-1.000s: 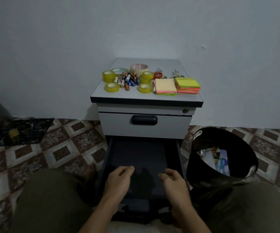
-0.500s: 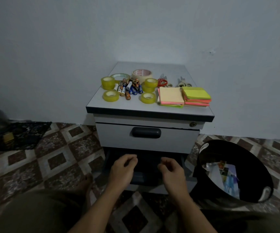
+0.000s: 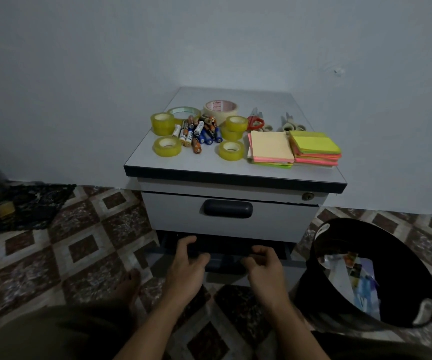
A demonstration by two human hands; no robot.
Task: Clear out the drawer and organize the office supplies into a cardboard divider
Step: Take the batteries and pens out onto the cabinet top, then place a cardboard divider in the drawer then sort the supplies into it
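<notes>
The grey cabinet [image 3: 235, 167] carries the supplies on its top: yellow tape rolls [image 3: 167, 146], a heap of batteries [image 3: 199, 133], two stacks of sticky notes [image 3: 270, 146], red scissors [image 3: 255, 122] and grey scissors [image 3: 291, 123]. Its upper drawer [image 3: 274, 222] is closed. The dark lower drawer [image 3: 225, 262] sticks out only a little. My left hand [image 3: 186, 268] grips its front edge, fingers over the top and thumb in front. My right hand [image 3: 264, 268] has its fingers curled on the same edge further right. No cardboard divider is in view.
A black bin [image 3: 311, 287] with paper scraps inside stands on the floor right of the cabinet. My bare foot [image 3: 129, 284] rests on the patterned tiles at the left. A dark mat [image 3: 25, 206] lies by the wall at far left.
The lower drawer, wide open and empty a second ago, has slid almost fully into the cabinet. Both hands moved forward with its front edge.
</notes>
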